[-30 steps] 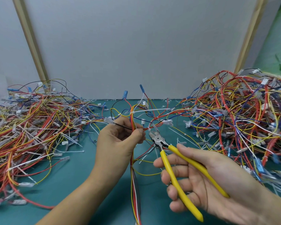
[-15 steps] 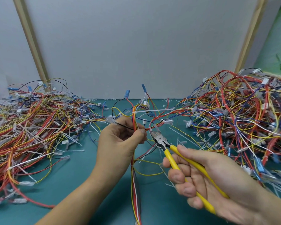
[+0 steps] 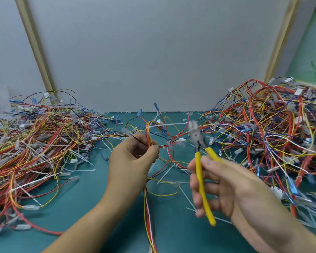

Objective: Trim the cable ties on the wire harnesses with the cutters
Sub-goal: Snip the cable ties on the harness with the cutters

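Note:
My left hand [image 3: 133,159] pinches a wire harness [image 3: 148,189] of red, yellow and white wires at the middle of the table, holding it upright. A white cable tie [image 3: 169,124] wraps the bundle just above my fingers, and its long tail sticks out to the right. My right hand [image 3: 232,187] grips the yellow-handled cutters [image 3: 199,161], jaws pointing up. The jaws [image 3: 193,127] are blurred and sit close to the free end of the tie's tail.
A big heap of harnesses [image 3: 35,143] covers the left of the green table [image 3: 91,207], and a taller heap [image 3: 274,136] fills the right. Cut tie tails [image 3: 188,198] lie scattered between them. A grey wall panel [image 3: 153,52] closes the back.
My right hand has swung the cutters up and to the right, from beside my left fingers to the tail end of the cable tie. My left hand holds the harness still.

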